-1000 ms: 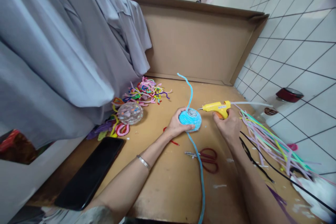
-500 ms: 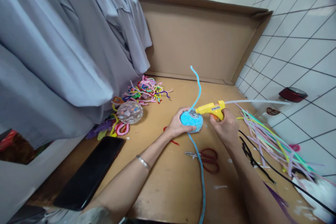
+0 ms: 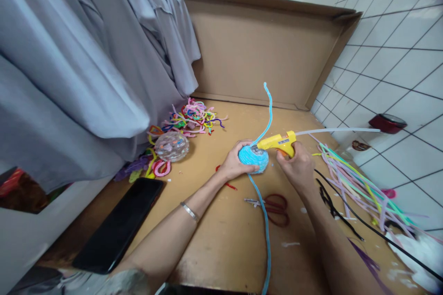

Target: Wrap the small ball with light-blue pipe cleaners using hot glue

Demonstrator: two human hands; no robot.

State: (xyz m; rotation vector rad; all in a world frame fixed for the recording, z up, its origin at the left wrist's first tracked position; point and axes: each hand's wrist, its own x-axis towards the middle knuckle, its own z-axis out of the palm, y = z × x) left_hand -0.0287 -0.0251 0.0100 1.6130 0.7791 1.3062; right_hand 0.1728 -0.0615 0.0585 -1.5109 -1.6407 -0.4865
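My left hand (image 3: 236, 163) is wrapped round a ball (image 3: 251, 160) coiled with blue pipe cleaner. From its top a blue pipe cleaner (image 3: 270, 110) sticks up, and another blue length (image 3: 266, 230) runs from beneath it to the near edge. In my right hand (image 3: 298, 166) is a yellow glue gun (image 3: 277, 142), gripped by its handle. Its nozzle touches or sits just over the ball's uncovered top; the tip itself is hard to make out. A long translucent glue stick (image 3: 339, 130) juts from the gun's back. Red-handled scissors (image 3: 277, 209) lie just below the ball.
At left are a black phone (image 3: 121, 226), a clear speckled ball (image 3: 172, 146) and a heap of colourful pipe cleaner pieces (image 3: 195, 115). Long pastel pipe cleaners (image 3: 360, 184), a black cord (image 3: 380, 237) and a red-lidded jar (image 3: 386, 123) are at right. A cardboard panel (image 3: 256, 50) stands behind.
The upright end of the blue pipe cleaner has swung to the right. Both hands, the ball and the glue gun are almost where they were.
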